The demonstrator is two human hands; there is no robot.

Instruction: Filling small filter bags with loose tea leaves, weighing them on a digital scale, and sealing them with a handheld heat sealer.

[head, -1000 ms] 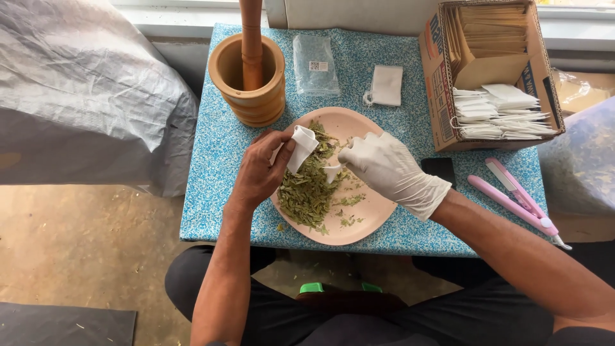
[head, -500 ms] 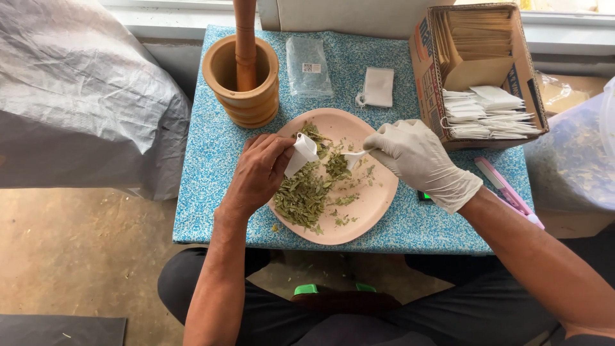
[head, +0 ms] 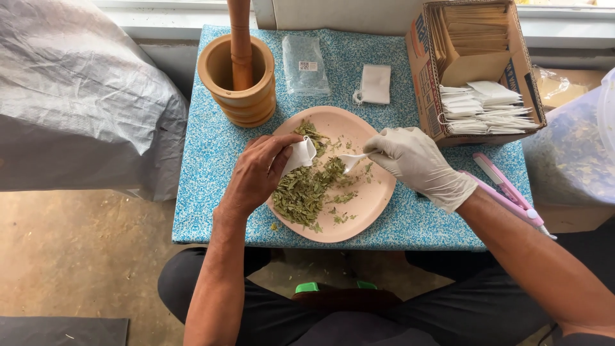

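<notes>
From the head camera, the bare left hand [head: 259,176] pinches a small white paper bag [head: 300,155] with closed fingers, holding it over the pink plate [head: 371,205]. The gloved right hand [head: 416,160] grips a little white spoon [head: 353,159], its tip by the pile of dried green leaves [head: 304,192]. The plate sits on the blue speckled desk [head: 205,160], near a wooden mortar [head: 238,86].

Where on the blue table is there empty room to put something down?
The table is bare on its left strip, below the wooden mortar and left of the pink plate. A smaller gap lies between the plate and the cardboard box. The middle is crowded: left hand, right hand, leaves.
</notes>
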